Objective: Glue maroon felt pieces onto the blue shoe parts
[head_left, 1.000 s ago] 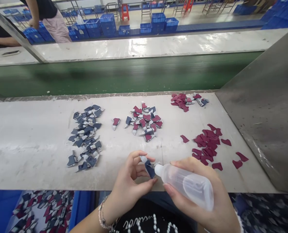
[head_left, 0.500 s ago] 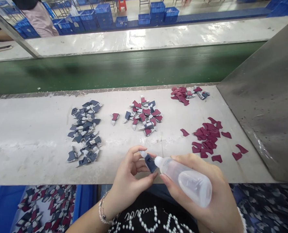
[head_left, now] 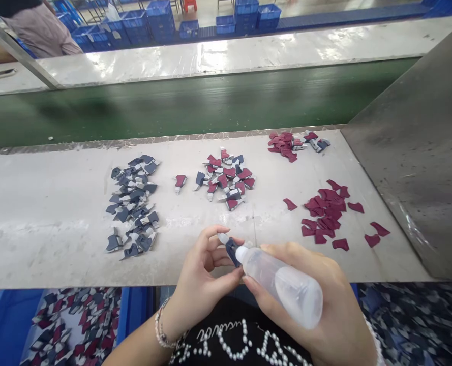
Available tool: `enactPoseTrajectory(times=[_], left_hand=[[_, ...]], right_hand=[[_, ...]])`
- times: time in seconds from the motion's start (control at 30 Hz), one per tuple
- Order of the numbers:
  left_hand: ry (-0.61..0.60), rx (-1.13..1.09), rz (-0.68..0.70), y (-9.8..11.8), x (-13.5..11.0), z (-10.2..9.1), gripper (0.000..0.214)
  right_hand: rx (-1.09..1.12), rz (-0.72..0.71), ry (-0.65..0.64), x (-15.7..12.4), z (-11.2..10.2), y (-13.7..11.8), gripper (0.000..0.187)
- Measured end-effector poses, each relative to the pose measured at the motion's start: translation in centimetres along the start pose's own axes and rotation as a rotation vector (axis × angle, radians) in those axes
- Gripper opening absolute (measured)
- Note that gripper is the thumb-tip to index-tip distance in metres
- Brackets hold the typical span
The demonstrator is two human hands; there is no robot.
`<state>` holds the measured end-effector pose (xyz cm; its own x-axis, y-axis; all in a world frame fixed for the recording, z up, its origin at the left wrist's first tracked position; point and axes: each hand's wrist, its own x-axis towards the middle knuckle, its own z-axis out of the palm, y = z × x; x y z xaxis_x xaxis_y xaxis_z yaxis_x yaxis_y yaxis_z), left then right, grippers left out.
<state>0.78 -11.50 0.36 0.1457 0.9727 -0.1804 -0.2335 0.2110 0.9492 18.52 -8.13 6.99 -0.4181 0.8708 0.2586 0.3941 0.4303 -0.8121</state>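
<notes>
Between the fingertips and thumb of my left hand is a small dark blue plastic part with a whitish end. My right hand is wrapped round a translucent squeeze bottle, tilted so its white tip meets or nearly meets the blue part; the exact contact is hidden. Beyond my hands lies a pile of mixed maroon-and-white and blue parts. Flat maroon pieces are scattered to the right. A long pile of blue-and-white parts spreads out on the left.
A blue bin of mixed parts stands below the table edge at left; more dark parts lie low right. A metal panel bounds the right side. Behind the white table runs a green belt. A person is at far left.
The bottle has moved slightly left, its tip now over the blue part. The blue part looks turned more edge-on. The whole view has shifted a little.
</notes>
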Motion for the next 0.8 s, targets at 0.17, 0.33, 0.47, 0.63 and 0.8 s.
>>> enactPoseTrajectory(times=[0.17, 0.33, 0.47, 0.63, 0.8], left_hand=[[0.004, 0.021, 0.008, 0.02, -0.11, -0.13, 0.054], [0.003, 0.037, 0.012, 0.12, -0.10, -0.16, 0.055], [-0.018, 0.049, 0.014, 0.20, -0.07, -0.12, 0.055], [0.002, 0.075, 0.026, 0.23, -0.03, -0.36, 0.058], [-0.005, 0.070, 0.026, 0.34, 0.02, -0.38, 0.059]], right_hand=[[-0.010, 0.002, -0.027, -0.32, -0.29, -0.36, 0.012], [-0.028, 0.022, -0.055, -0.29, -0.40, -0.45, 0.011], [0.031, 0.024, -0.041, 0.06, -0.37, -0.24, 0.012], [-0.009, 0.047, -0.093, 0.16, -0.60, -0.28, 0.009], [0.005, 0.040, -0.059, 0.16, -0.72, -0.31, 0.011]])
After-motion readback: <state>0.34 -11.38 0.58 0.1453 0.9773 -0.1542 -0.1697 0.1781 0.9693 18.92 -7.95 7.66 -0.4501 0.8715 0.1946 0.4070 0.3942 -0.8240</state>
